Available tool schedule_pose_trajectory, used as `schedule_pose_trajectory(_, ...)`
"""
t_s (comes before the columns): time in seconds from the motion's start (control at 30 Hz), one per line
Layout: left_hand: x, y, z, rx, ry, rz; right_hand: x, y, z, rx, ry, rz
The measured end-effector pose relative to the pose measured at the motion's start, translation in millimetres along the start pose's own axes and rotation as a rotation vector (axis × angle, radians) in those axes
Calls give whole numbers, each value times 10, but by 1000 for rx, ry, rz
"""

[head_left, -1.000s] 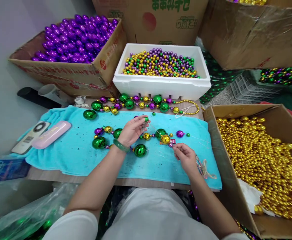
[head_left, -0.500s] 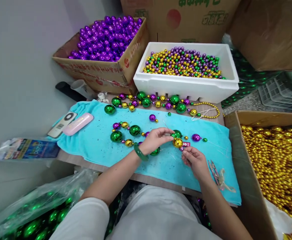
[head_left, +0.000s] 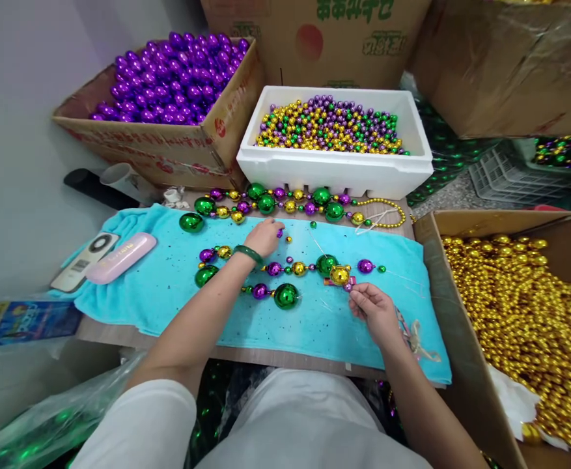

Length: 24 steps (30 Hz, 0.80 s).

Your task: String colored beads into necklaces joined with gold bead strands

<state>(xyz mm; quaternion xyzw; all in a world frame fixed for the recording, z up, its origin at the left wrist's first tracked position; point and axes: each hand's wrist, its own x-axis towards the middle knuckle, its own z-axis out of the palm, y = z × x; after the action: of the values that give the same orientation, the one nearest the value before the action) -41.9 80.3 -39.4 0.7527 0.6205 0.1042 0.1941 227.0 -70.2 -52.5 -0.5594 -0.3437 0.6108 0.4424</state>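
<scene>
My left hand (head_left: 264, 238), a green bangle (head_left: 249, 255) on its wrist, has its fingers closed around a shiny purple bead (head_left: 280, 233), which they partly cover. A small gold bead (head_left: 288, 240) lies beside it. Between thumb and fingers, my right hand (head_left: 374, 312) pinches a small light-purple bead (head_left: 348, 286) at the end of a strand. Just above it on that strand are a big gold bead (head_left: 339, 275) and a green bead (head_left: 327, 264). The strand runs left across the turquoise towel (head_left: 265, 335). A loose purple bead (head_left: 365, 266) lies to the right.
A finished-looking necklace (head_left: 266, 204) lies along the back. Behind stand a white foam box (head_left: 334, 163) of small beads and a carton (head_left: 168, 146) of purple ones. A carton of gold beads (head_left: 524, 326) is at right. A pink case (head_left: 122, 258) lies left.
My left hand has left the green and gold beads and moved left and back to the purple bead. My right hand keeps its pinch at the strand's end. The view has shifted right.
</scene>
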Motion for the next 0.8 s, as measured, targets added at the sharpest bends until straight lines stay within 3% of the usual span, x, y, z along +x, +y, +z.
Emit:
schedule_pose_trajectory(0.1,-113,84,-41,-575,112,-142,-26,-20,18,-20,-12,-25)
schedule_pose_trajectory(0.2,-293,230,-86,-1313,23,-257,-41,-51,61,-33,-34,-46)
schedule_pose_trajectory(0.3,-451,362,-103,-1737,-33,-333,-40,-77,108,-50,-53,-59)
schedule_pose_trajectory(0.43,-546,451,-87,-1928,-35,-417,-38,-85,134,-77,-61,-72)
schedule_pose_trajectory(0.6,-574,516,-82,-2005,-24,-406,-65,-85,119,-95,-53,-76)
schedule_pose_trajectory(0.8,-587,621,-85,-2038,137,-394,-69,-86,131,-125,-86,-56)
